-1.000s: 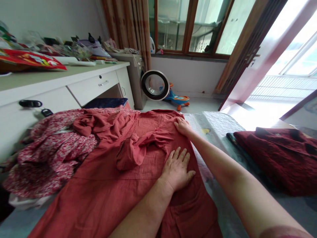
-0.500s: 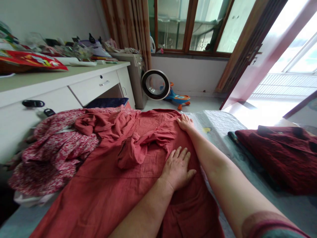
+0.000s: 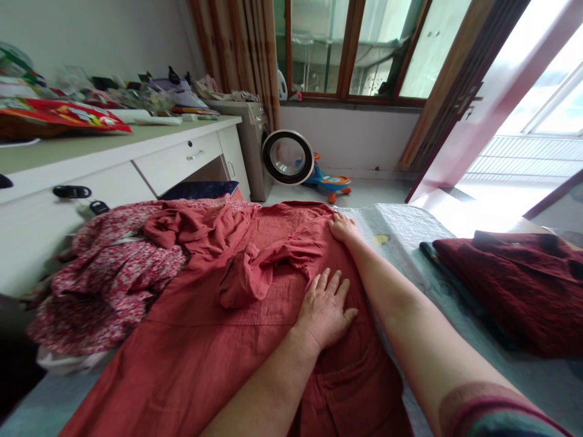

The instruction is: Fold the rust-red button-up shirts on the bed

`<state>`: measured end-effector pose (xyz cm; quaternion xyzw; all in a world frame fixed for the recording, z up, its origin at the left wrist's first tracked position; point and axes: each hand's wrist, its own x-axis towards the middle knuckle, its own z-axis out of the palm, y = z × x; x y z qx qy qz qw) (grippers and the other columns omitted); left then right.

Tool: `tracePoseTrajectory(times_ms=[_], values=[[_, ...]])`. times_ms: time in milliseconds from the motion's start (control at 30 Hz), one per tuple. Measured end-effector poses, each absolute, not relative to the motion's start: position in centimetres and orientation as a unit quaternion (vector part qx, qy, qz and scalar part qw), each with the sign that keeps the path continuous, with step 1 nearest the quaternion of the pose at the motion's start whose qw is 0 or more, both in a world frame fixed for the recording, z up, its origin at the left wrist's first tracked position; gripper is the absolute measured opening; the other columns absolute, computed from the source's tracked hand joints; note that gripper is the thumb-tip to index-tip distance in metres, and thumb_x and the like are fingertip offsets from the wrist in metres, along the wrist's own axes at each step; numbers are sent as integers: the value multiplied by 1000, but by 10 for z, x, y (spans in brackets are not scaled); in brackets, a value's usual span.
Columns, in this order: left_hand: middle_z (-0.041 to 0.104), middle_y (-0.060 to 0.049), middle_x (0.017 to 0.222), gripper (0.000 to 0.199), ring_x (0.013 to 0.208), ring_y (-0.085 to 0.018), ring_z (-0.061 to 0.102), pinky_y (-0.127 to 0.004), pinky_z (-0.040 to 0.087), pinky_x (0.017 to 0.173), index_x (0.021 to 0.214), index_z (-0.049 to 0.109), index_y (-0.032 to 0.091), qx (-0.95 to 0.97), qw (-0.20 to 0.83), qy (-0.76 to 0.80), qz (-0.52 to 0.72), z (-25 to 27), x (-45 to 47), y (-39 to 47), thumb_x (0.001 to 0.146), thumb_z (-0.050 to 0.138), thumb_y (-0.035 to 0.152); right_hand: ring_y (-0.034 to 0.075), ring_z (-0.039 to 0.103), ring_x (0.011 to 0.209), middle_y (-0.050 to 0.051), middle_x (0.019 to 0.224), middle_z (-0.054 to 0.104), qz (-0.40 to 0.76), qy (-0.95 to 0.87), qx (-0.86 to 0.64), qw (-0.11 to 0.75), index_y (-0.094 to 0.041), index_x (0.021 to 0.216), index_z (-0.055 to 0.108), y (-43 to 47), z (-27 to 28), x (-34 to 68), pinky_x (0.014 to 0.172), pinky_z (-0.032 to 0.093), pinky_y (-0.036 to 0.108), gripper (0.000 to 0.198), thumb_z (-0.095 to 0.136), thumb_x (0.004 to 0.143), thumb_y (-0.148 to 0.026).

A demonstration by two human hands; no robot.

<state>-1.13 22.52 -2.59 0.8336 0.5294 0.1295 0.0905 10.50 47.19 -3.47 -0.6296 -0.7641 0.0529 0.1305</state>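
A rust-red long-sleeved garment [image 3: 191, 358], probably a dress or long shirt, lies spread over the bed, with one sleeve [image 3: 246, 279] folded across its middle. My left hand [image 3: 325, 309] rests flat on the garment's right part, fingers spread. Farther off, my right hand [image 3: 344, 228] touches the garment's far right edge. Its fingers are slightly bent over the cloth, and their tips are partly hard to see. Near my left forearm, a seam runs across the garment, and a pocket-like patch shows below my left hand.
A pink-and-white patterned cloth [image 3: 109, 279] is heaped at the left. Dark red folded clothes [image 3: 514, 285] lie on the grey bed cover [image 3: 405, 224] at the right. Beyond are a cluttered white desk [image 3: 177, 149], a washing machine with its round door [image 3: 288, 156] open, and a blue ride-on toy [image 3: 330, 180].
My right hand's fingers have drawn back slightly to the right and bent a little on the garment's edge. My left hand stays in place. The view has shifted slightly.
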Motion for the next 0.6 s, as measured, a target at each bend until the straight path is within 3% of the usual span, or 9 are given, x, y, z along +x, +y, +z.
tracePoseTrajectory(times_ms=[67,233,367,600], values=[[34,-9,158,70,148,-29,23,-48,22,121,149,38,18,832,91,533,127,-26,-11,225,92,38,60,27,36,138,13,151,42,61,-765,-628,127,-17,140,48,475,-31,108,112,26,47,51,26,98,-37],[29,-15,159,78,149,-28,21,-45,21,121,149,33,9,824,90,544,129,-29,-9,227,91,40,60,22,45,132,7,141,54,90,-784,-602,121,-22,140,49,465,-18,117,110,32,37,48,24,100,-31],[31,-15,158,77,149,-28,20,-46,19,122,149,35,9,826,85,543,124,-32,-8,229,91,39,61,23,36,140,10,154,39,73,-806,-570,144,-17,145,42,424,-29,115,114,28,37,50,29,100,-34],[29,-16,159,77,148,-29,21,-46,18,122,149,35,8,831,77,539,119,-33,-8,228,93,37,61,21,23,147,9,159,29,85,-799,-585,111,-20,146,38,395,-44,103,118,20,40,57,23,101,-52]])
